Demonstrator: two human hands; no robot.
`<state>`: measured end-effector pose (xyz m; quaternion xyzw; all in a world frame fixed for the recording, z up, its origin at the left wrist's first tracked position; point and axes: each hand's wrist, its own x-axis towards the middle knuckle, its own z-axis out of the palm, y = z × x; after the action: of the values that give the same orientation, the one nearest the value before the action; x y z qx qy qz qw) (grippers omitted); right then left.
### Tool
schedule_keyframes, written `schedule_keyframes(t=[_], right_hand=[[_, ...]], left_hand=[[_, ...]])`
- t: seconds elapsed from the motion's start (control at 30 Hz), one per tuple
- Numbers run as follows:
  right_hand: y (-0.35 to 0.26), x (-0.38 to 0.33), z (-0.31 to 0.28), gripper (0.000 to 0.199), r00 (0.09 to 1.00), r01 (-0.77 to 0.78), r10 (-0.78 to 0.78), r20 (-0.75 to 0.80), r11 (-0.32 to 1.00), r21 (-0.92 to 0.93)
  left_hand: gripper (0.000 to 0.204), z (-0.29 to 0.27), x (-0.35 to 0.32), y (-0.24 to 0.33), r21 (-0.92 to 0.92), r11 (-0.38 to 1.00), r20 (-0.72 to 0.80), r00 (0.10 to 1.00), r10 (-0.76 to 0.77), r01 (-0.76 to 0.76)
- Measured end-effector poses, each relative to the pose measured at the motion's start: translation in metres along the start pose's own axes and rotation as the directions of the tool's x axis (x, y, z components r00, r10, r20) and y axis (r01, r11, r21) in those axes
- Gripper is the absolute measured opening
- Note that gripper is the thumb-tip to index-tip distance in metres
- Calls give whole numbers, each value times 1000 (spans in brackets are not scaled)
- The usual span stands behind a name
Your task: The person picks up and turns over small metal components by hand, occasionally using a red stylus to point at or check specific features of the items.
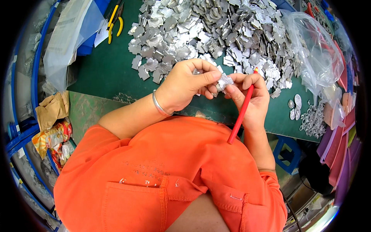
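One silvery metal piece [224, 81], long axis unclear, sits directly between left hand [189, 84] and right hand [253, 99], both pinching it, the right also holding a red pencil [241, 115].

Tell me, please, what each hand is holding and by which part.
Left hand and right hand pinch a silvery metal piece at opposite edges; the right also holds a red pencil near its yellow-tipped end.

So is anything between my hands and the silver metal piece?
Nothing visible. The left hand and right hand both touch the silver metal piece directly; the red stick in the right hand slants beside it, not between.
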<state>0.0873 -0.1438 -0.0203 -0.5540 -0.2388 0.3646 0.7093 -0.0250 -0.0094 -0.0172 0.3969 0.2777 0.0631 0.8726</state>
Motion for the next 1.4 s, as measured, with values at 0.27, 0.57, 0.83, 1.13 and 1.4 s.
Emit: schedule_keyframes(t=[0.27, 0.57, 0.83, 1.13, 1.4], right_hand=[[8, 0, -12, 31, 821, 543, -543, 174, 650, -532], [11, -2, -16, 30, 942, 334, -334, 24, 928, -166], [8, -3, -17, 29, 909, 409, -416, 19, 884, -228], [2, 2, -10, 32, 688, 688, -696, 206, 534, -491], [3, 6, -2, 30, 705, 708, -655, 273, 630, -318]], left_hand=[[17, 5, -1, 5, -7, 1000, 37, 999, 14, -14], [21, 10, -3, 4, 135, 974, -5, 983, 183, -180], [9, 9, -2, -2, 465, 780, 42, 890, 454, -420], [11, 6, 0, -3, 244, 927, -5, 955, 297, -287], [30, 6, -3, 6, -311, 947, 16, 997, -81, 82]])
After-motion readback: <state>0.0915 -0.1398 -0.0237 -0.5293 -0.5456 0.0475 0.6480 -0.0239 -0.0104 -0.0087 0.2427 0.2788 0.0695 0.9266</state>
